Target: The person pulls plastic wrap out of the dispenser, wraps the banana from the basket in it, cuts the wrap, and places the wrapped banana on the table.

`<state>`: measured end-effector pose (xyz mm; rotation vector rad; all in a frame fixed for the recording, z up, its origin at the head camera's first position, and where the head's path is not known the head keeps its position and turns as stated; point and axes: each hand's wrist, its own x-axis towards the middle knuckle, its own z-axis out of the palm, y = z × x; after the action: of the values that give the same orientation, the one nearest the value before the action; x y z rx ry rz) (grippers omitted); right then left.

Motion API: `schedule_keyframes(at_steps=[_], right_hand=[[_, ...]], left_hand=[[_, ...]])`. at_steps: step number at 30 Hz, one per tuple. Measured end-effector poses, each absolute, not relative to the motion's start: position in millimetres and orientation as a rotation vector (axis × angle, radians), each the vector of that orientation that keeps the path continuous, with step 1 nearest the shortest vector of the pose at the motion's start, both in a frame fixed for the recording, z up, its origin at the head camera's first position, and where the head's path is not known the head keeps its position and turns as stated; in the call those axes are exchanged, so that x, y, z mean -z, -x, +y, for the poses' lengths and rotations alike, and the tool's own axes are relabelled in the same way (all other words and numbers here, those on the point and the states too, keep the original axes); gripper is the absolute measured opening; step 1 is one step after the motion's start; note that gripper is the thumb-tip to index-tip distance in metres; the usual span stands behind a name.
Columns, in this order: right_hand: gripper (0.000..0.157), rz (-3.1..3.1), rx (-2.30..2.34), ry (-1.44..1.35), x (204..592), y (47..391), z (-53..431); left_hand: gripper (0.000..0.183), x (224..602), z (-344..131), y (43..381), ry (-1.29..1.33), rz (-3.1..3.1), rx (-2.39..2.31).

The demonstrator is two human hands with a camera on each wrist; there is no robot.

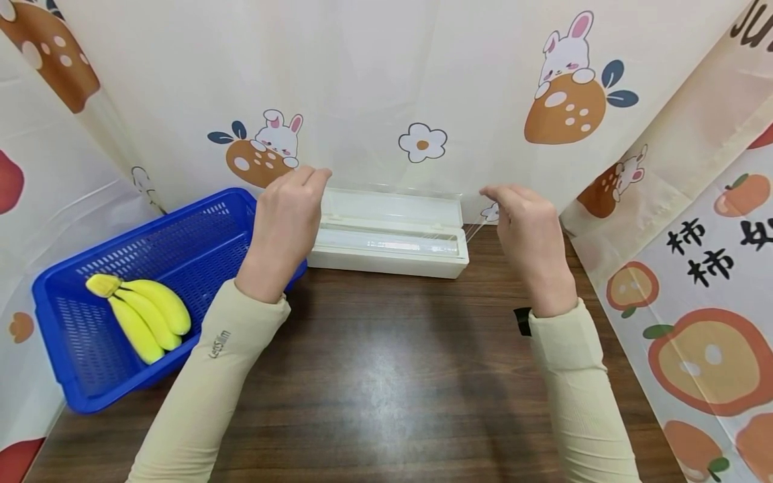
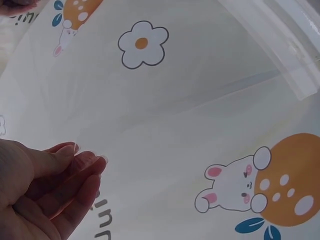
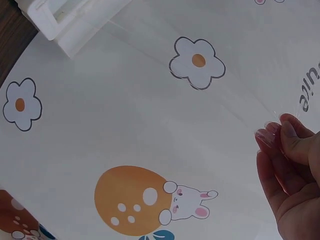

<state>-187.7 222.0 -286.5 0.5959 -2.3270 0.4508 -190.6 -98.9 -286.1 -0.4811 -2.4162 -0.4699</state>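
A white box (image 1: 386, 263) with its lid raised stands at the back of the table, a roll of clear plastic wrap (image 1: 392, 241) inside it. From the roll a thin, see-through sheet stretches up to both hands. My left hand (image 1: 288, 228) is raised over the box's left end; thumb and fingertips pinch one corner of the wrap, as the left wrist view shows. Beyond the box's right end, my right hand (image 1: 531, 241) pinches the other corner, with fine creases fanning from the fingertips (image 3: 287, 125). Most of the sheet is hard to make out against the pale curtain.
A blue plastic basket (image 1: 54, 322) holds a bunch of yellow bananas (image 1: 145, 312) at the left. Behind the dark wooden table (image 1: 374, 402) hangs a printed curtain (image 1: 362, 80). A small black piece (image 1: 523, 322) shows beside the right sleeve.
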Motion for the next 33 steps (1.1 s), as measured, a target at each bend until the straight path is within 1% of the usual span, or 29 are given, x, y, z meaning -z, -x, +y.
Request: schedule_keyframes(at_steps=[6,24,33], right_hand=[[0.027,-2.317,-0.461,-0.578,282,188,222],[0.022,-2.289,-0.403,-0.577,262,187,218],[0.025,-2.271,-0.417,-0.563,253,183,217]], left_hand=[[0.024,282,-98,190,0.484,-2.379,0.470],[0.023,269,-99,187,0.491,-2.289,0.478],[0.024,263,-100,184,0.496,-2.225,0.482]])
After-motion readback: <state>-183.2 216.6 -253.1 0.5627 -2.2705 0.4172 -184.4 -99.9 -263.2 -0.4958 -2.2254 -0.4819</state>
